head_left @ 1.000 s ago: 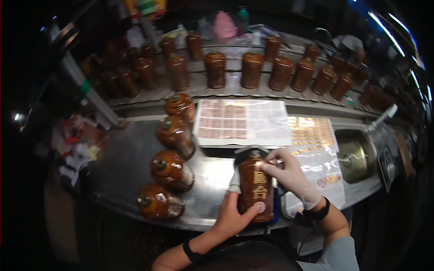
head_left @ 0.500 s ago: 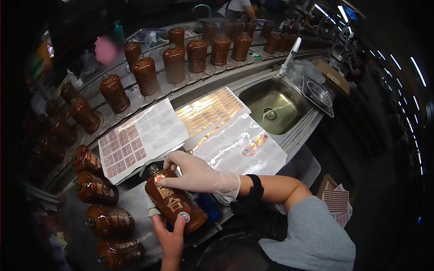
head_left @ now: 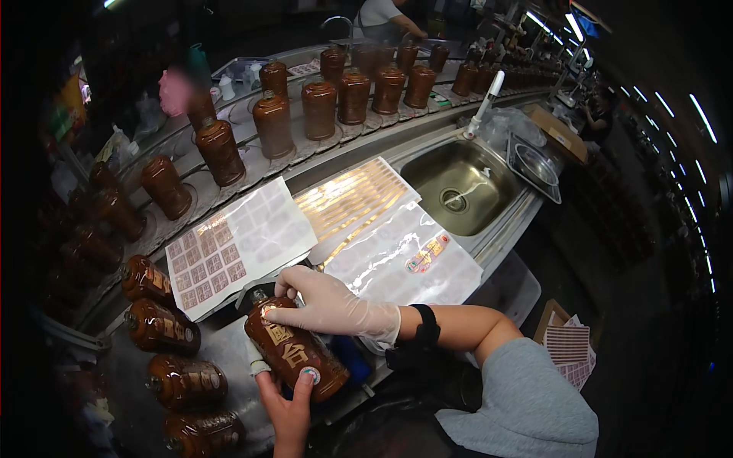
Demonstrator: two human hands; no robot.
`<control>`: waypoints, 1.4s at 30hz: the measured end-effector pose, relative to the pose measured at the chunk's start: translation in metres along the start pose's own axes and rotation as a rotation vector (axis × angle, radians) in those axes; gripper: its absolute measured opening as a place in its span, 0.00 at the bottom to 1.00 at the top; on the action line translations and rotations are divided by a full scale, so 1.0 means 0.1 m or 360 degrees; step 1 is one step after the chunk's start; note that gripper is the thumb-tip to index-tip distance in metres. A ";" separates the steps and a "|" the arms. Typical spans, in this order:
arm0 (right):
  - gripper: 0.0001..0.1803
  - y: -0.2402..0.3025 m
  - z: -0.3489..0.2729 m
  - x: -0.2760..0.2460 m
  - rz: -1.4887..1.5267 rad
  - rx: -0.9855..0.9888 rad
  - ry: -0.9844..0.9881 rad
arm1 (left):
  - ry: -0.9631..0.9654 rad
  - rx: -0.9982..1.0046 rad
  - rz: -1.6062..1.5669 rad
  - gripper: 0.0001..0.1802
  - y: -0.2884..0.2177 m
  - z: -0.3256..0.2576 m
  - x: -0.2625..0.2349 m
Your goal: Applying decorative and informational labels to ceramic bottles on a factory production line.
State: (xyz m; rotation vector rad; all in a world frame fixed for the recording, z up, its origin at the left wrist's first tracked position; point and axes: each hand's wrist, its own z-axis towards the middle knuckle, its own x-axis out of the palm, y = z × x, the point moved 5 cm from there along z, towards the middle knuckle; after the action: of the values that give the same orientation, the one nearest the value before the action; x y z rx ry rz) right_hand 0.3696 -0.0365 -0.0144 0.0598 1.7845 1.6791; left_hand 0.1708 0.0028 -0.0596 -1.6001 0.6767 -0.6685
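A brown glossy bottle with gold characters lies tilted in front of me, its neck pointing up and away to the left. My left hand, bare with a white wrap on a finger, cradles its lower left side. That thumb rests by a small round sticker near the base. My right hand, in a white glove, is closed over the bottle's shoulder. Its thumb presses near the upper label, and the curled fingers sit by the neck; part of the shoulder is hidden under them.
Several brown bottles lie at the left. Beyond my hands are a sticker sheet, a gold-striped sheet and a glossy sheet. A sink stands at the right. Upright bottles line a conveyor behind.
The upright bottles on the conveyor have shifted toward the left. Both hands keep their grip on the bottle; the right thumb has barely moved.
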 end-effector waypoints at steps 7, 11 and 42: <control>0.24 -0.04 0.01 0.03 -0.0011 0.0003 -0.0029 | 0.0038 0.0016 0.0086 0.46 -0.02 0.00 0.00; 0.22 -0.03 0.01 0.03 -0.0033 0.0040 -0.0029 | 0.0008 0.0045 0.0084 0.45 -0.03 0.00 0.00; 0.15 -0.10 -0.12 0.15 0.0188 -0.0185 -0.0171 | -0.0004 0.0053 -0.0103 0.33 0.05 0.06 -0.13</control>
State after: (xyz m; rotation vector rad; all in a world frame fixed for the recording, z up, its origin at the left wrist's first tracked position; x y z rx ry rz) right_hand 0.3556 -0.0418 -0.0304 0.2036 1.6291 1.8242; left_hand 0.1662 0.0156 -0.0659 -1.5972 0.6109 -0.7216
